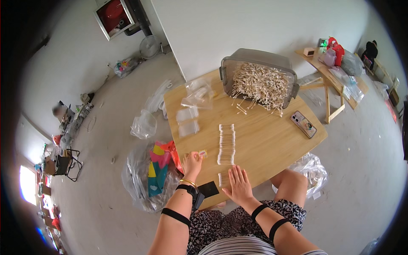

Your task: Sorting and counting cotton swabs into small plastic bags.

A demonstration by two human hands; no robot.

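Observation:
A long column of cotton swabs (226,144), laid side by side, runs down the middle of the wooden table (265,140). Below it lies a shorter row of cotton swabs (223,179), with my right hand (239,183) flat at its right end, fingers stretched out. My left hand (192,165) is closed in a pinch near the table's left edge, at a small label (203,154) with a red mark. A dark flat rectangle (208,189) lies by my left wrist. Two stacks of clear small bags (188,128) rest farther up on the left.
A grey plastic bin (265,56), tipped on its side, spills loose cotton swabs (261,85) onto the table's far side. A phone (303,124) lies at the right. Clear plastic bags (197,94) lie at the far left corner; a bag of colourful packaging (159,170) stands beside the table.

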